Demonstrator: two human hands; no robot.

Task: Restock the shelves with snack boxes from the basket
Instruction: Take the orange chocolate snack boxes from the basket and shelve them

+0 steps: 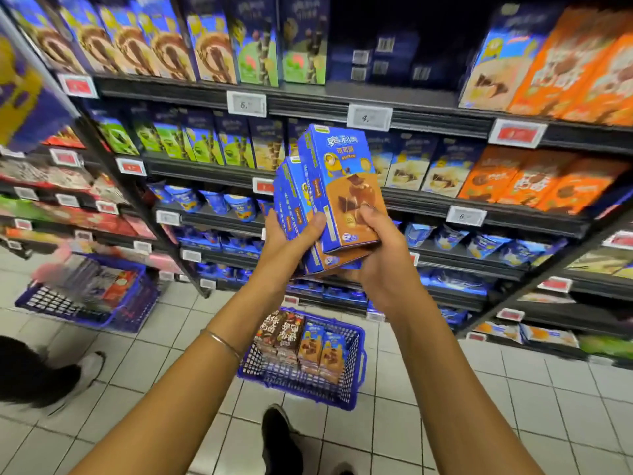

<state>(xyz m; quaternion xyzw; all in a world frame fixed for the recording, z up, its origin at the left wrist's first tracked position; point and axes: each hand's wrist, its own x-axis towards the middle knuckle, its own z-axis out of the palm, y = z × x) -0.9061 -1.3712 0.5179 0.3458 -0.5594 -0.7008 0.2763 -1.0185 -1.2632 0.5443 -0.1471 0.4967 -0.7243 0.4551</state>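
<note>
Blue-and-orange cardboard snack boxes, several of them fanned together, are held up in the air in front of the shelves, just below the front edge that carries a white price tag reading "4.". The front box stands nearly upright, tilted a little to the left. Its blue top bears white Chinese characters that read 奥利奥, with a yellow line under them too small to make out. Below sit a yellow goggled cartoon figure and, on the orange-brown lower half, pictured chocolate wafer pieces. The left hand grips the boxes at the back of the fan, its thumb laid across their fronts. The right hand cups the bottom of the stack, fingers curled beneath and thumb pressed on the front box's face. A thin bracelet circles the left wrist. Other tags on the shelf edges read "5." and "6"; the red ones are blurred. The shelves are packed with blue, green and orange boxes. Down on the tiled floor, under the forearms, a blue mesh basket holds more matching boxes on its right side and brown ones on its left. A dark shoe stands near its front edge, and a second blue basket sits well apart at the left.
</note>
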